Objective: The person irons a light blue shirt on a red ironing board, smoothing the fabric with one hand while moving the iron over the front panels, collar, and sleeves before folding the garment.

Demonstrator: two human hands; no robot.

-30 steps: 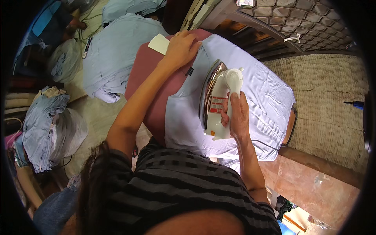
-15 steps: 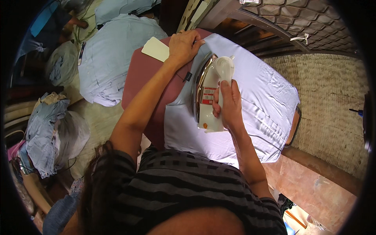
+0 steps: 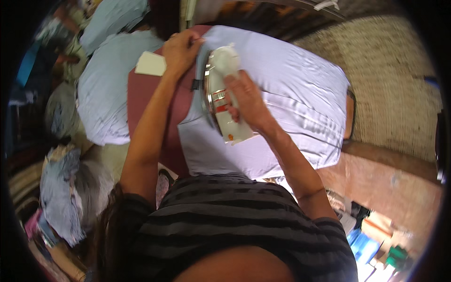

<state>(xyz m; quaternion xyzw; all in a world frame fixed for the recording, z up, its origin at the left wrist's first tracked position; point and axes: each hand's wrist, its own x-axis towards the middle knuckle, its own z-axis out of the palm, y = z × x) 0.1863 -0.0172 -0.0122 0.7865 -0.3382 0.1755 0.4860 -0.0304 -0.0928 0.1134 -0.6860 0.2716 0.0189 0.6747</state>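
A light blue garment (image 3: 291, 84) lies spread over a maroon padded board (image 3: 145, 101). My right hand (image 3: 251, 103) is closed around the handle of a white clothes iron (image 3: 229, 126) with a shiny metal rim. The iron rests on the garment near its left edge, its front end pointing away from me; hand and iron are slightly blurred. My left hand (image 3: 179, 54) is at the board's far left, fingertips pinched at the garment's far corner. A small black tag (image 3: 197, 84) lies beside the iron. Near the left wrist is a cream card (image 3: 151, 64).
Large light blue cloth bundles (image 3: 105, 89) stand left of the board. Lower left, more clothes (image 3: 61, 192) are heaped beside a clear plastic bag (image 3: 96, 185). A woven mat (image 3: 385, 80) covers the right side, bordered by a wooden ledge (image 3: 390, 162).
The whole view has shifted, so the board, iron and hands appear farther left and higher. My left hand stays at the garment's corner, and my right hand still holds the iron.
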